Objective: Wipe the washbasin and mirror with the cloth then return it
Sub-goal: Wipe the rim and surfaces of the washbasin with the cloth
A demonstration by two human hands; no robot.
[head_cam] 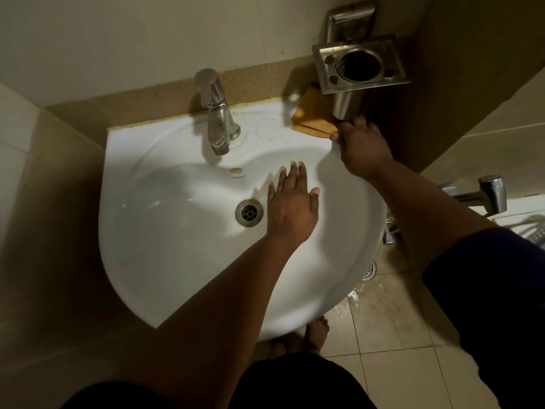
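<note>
Nearest: left hand (292, 202) over the bowl of the basin (165, 261), just right of the drain (249, 213), palm down, fingers spread and straight, holding nothing; contact with the porcelain cannot be told. Farther back, at the rear right corner of the basin rim: right hand (361, 146), fingers curled at the near right corner of the cloth (312, 116), apparently pinching that corner between thumb and fingers; fingertips hidden behind the knuckles, so depth of grip cannot be told. Cloth orange-brown, folded flat on the rim ledge, partly tucked under the steel holder (358, 64) mounted on the wall above it. Long axis of cloth running roughly from the pinched corner back and left toward the wall. Cloth lying ahead and left of the right hand; right hand clearly nearer than the left, which sits well apart toward the bowl centre. Tap (216, 113) at the rear centre of the rim, left of the cloth. Judged step: lifting the cloth clear, at the start of the task. Required pull: toward the bowl, low, to slide the cloth out from under the holder cup without snagging. Mirror not in view.
</note>
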